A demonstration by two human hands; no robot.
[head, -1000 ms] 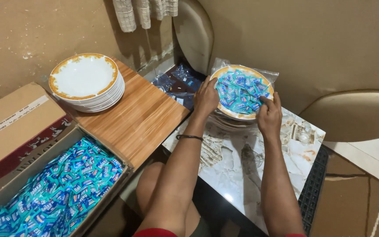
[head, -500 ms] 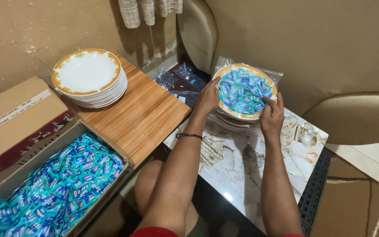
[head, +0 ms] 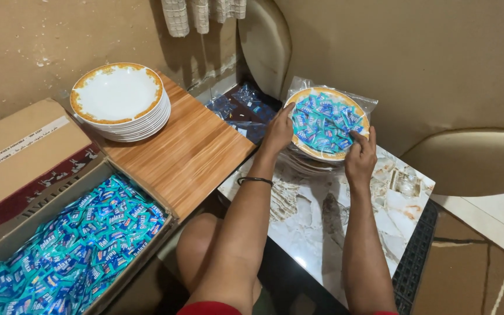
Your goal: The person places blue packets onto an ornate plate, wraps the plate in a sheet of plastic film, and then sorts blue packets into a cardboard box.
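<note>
I see both of my hands at the far edge of the marble bench (head: 345, 233), on a plate of sweets (head: 325, 123) that sits on top of a low pile of other plates, of which only the rims show under it. My left hand (head: 278, 131) has its grip closed on the left rim of this plate, thumb over the edge. My right hand (head: 361, 154) rests on the near right rim with the forefinger stretched onto the blue sweets; whether this grip pinches something or only presses, I cannot tell. A clear plastic bag (head: 333, 87) stands up behind the plate and seems to lie around it, so I judge this plate is already filled and is now being wrapped or settled on its pile. From the rims below, I think some plates are finished already, but I cannot count them. What is left looks larger: on the far left corner of the wooden bench (head: 193, 157) there is a stack of empty plates (head: 119, 102), white with an orange border, and none of them holds sweets yet. Just beside the near left edge of the wooden bench the cardboard box (head: 7, 169) is open and its sweets in the box (head: 77, 245) fill it almost to the top. A dark bundle of plastic bags (head: 243, 111) lies between the two benches, near my left hand. So in my judgement the work is in its early or middle part, not near the end.
</note>
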